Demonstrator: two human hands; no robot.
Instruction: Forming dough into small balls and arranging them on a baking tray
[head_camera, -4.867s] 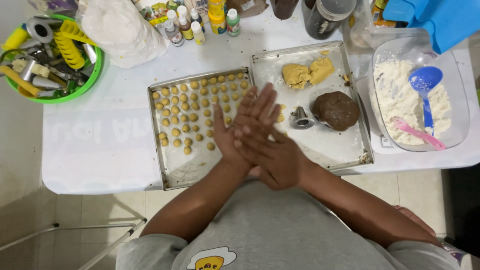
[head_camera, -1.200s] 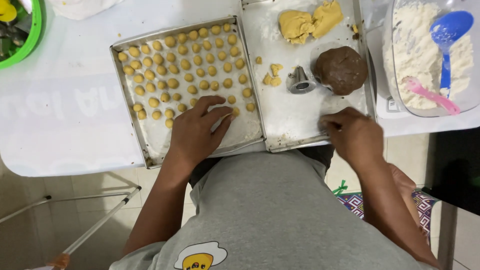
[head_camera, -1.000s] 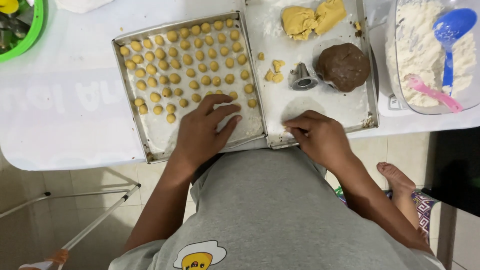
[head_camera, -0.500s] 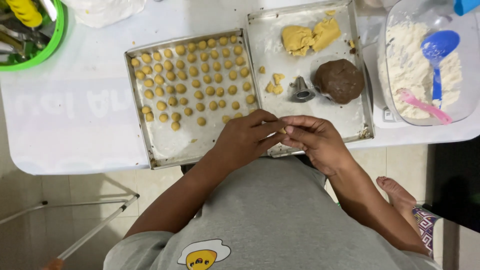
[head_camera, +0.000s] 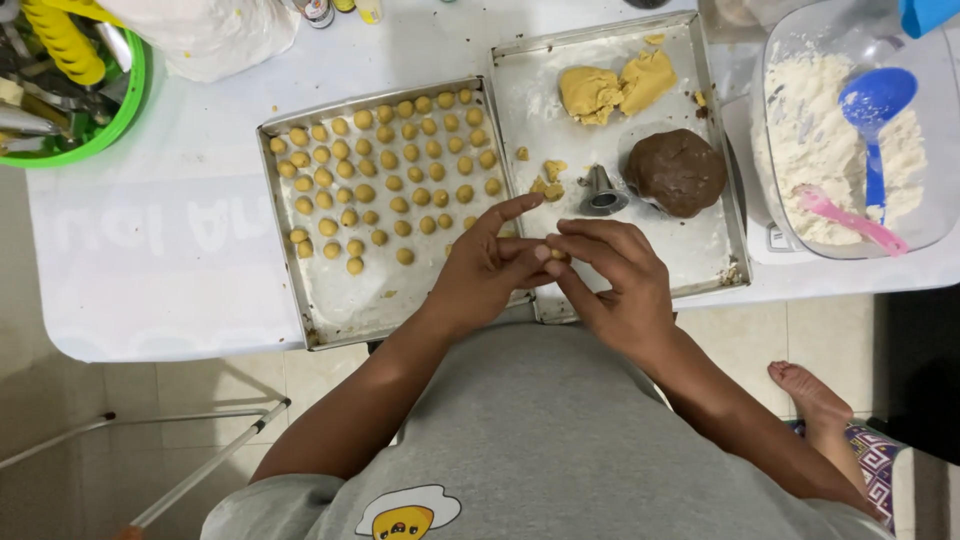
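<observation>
My left hand (head_camera: 487, 270) and my right hand (head_camera: 612, 278) meet fingertip to fingertip over the seam between two metal trays, pinching a small piece of tan dough (head_camera: 556, 255) between them. The left tray (head_camera: 290, 285) carries several rows of small tan dough balls (head_camera: 385, 190). On the right tray (head_camera: 712, 235) lie two tan dough lumps (head_camera: 612, 86), a brown dough ball (head_camera: 680, 170), a small metal cutter (head_camera: 600, 192) and a few tan scraps (head_camera: 546, 178).
A clear tub of white flour (head_camera: 830, 150) with a blue scoop (head_camera: 874, 105) and a pink spoon (head_camera: 850, 220) stands at the right. A green bowl of tools (head_camera: 70, 80) sits far left, a white bag (head_camera: 215, 35) behind. My bare foot (head_camera: 810, 390) rests on the tiled floor.
My left hand left the ball tray and my right hand left the right tray's front edge. Both came together in the middle and now hold a bit of dough.
</observation>
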